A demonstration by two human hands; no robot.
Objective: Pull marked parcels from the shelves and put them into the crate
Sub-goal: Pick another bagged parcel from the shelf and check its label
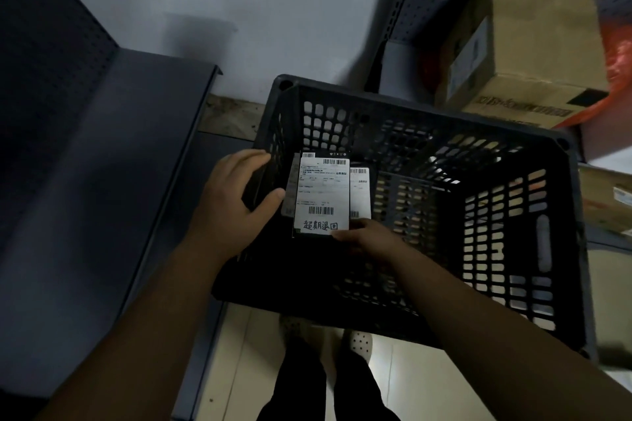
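Note:
A black slatted plastic crate point(513, 249) fills the middle of the view, seen from above. Inside its left part stands a dark parcel point(323, 195) with a white shipping label that has barcodes and handwritten characters at the bottom. My right hand point(367, 236) grips that parcel at its lower right corner. My left hand point(236, 195) is wrapped over the crate's left wall, thumb inside touching the parcel's left edge. Just behind it, a second labelled parcel point(359, 191) leans in the crate, mostly hidden.
A dark metal shelf point(113, 164) runs along the left, bare where I see it. A cardboard box point(526, 44) and an orange bag point(619, 55) sit on the perforated shelving at upper right. Another box point(608, 202) is at the right edge. My legs and white shoes stand below the crate.

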